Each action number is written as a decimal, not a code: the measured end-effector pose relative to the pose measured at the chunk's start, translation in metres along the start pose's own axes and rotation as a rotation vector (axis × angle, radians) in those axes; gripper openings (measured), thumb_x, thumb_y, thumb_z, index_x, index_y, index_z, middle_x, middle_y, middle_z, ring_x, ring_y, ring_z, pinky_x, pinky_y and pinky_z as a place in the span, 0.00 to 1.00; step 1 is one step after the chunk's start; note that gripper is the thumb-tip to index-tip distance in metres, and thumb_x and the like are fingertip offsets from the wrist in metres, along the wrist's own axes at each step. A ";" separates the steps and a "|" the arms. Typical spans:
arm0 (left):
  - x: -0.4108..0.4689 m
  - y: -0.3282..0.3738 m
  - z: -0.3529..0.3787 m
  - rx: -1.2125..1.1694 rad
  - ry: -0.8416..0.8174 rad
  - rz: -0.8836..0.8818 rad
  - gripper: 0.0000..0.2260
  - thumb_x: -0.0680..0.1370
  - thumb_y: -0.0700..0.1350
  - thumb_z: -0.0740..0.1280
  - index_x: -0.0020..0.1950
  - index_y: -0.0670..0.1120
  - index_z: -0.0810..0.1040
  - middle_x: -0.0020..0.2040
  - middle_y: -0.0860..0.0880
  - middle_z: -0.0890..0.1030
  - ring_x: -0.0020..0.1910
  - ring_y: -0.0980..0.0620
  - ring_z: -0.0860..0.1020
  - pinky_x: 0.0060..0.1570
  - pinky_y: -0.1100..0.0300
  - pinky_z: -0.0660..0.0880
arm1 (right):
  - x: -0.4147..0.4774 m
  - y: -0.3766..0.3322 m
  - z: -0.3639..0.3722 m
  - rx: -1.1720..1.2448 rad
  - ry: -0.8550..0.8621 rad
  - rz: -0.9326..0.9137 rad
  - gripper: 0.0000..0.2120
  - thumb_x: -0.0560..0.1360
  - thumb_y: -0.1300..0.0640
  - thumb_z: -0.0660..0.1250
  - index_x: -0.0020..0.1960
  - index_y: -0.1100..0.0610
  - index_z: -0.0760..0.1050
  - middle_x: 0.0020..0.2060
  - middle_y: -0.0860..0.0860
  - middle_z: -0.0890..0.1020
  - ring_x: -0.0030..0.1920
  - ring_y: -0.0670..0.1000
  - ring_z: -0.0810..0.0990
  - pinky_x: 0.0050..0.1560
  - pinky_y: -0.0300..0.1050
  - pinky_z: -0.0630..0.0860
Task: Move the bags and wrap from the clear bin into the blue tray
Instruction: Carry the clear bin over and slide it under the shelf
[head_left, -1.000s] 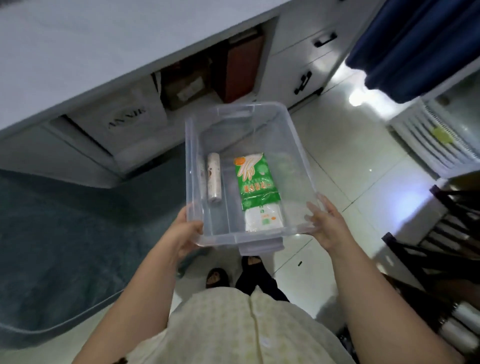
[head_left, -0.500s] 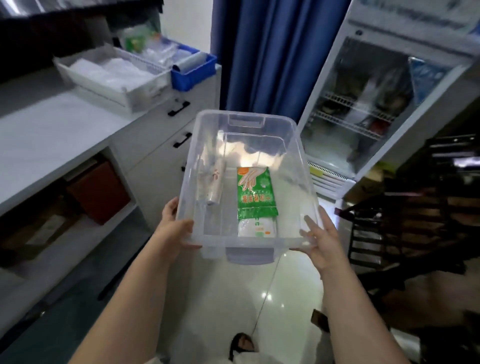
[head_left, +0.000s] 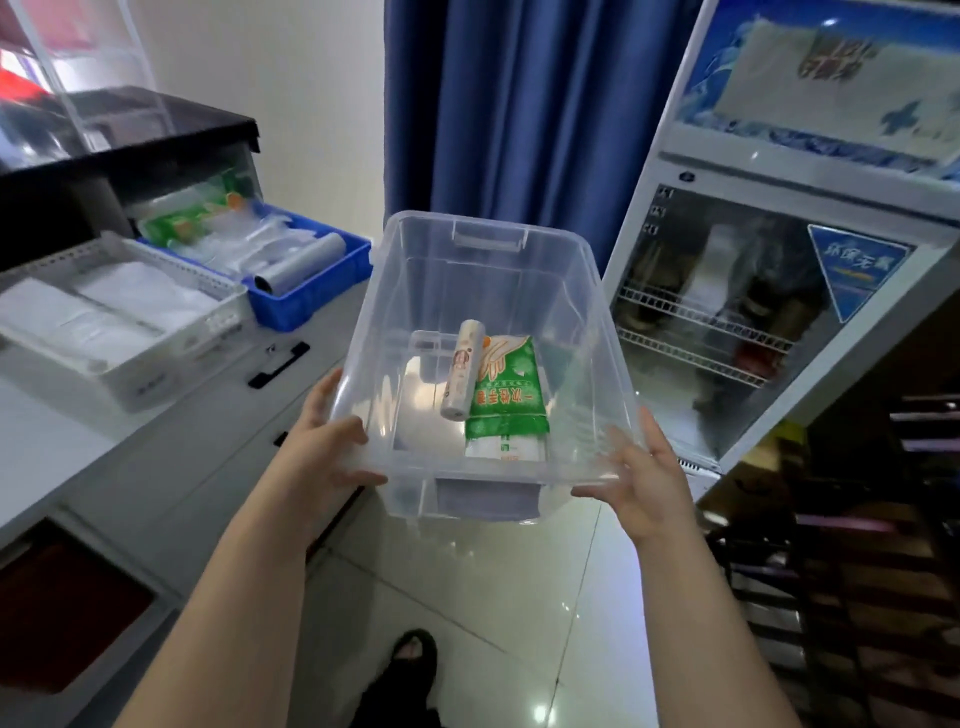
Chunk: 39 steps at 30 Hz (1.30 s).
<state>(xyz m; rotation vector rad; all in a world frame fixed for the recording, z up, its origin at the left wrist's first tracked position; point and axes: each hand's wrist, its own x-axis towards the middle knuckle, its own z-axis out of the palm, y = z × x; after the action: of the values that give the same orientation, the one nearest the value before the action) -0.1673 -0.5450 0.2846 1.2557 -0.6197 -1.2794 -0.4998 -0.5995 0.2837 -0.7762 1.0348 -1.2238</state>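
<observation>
Clear bin (head_left: 597, 332), see-through plastic, is held in the air over the tiled floor, right of the counter. Left hand (head_left: 322, 452) grips its near-left rim, fingers curled over the edge; right hand (head_left: 641, 480) presses its near-right corner with fingers spread. Inside lie a green-and-white packet (head_left: 511, 395) printed with a glove outline and Chinese characters too small to read reliably, and a pale roll (head_left: 462, 371) leaning on it. Blue tray (head_left: 311, 296) sits far left on the counter, holding bags.
</observation>
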 end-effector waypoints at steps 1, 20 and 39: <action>0.026 0.008 0.004 0.010 -0.008 0.006 0.34 0.68 0.33 0.65 0.62 0.69 0.72 0.66 0.46 0.70 0.52 0.35 0.80 0.40 0.38 0.80 | 0.025 -0.004 0.008 -0.007 0.007 -0.001 0.27 0.75 0.71 0.58 0.64 0.43 0.74 0.59 0.57 0.79 0.48 0.61 0.78 0.38 0.73 0.74; 0.488 0.114 0.087 -0.078 0.090 0.082 0.32 0.72 0.33 0.66 0.60 0.70 0.73 0.67 0.41 0.66 0.57 0.38 0.75 0.40 0.40 0.80 | 0.514 -0.086 0.123 -0.051 -0.007 0.005 0.25 0.78 0.64 0.63 0.71 0.45 0.66 0.57 0.53 0.80 0.49 0.60 0.80 0.32 0.56 0.80; 0.786 0.211 0.003 -0.182 0.667 0.241 0.29 0.72 0.35 0.68 0.66 0.63 0.72 0.61 0.42 0.72 0.54 0.38 0.76 0.39 0.35 0.79 | 0.950 -0.060 0.411 -0.238 -0.529 0.202 0.26 0.77 0.65 0.63 0.69 0.43 0.68 0.43 0.60 0.78 0.41 0.58 0.75 0.35 0.62 0.78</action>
<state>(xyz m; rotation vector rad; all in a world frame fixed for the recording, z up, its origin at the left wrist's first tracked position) 0.1078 -1.3105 0.2591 1.3096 -0.1583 -0.6387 -0.1191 -1.5644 0.2910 -1.0810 0.7991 -0.6727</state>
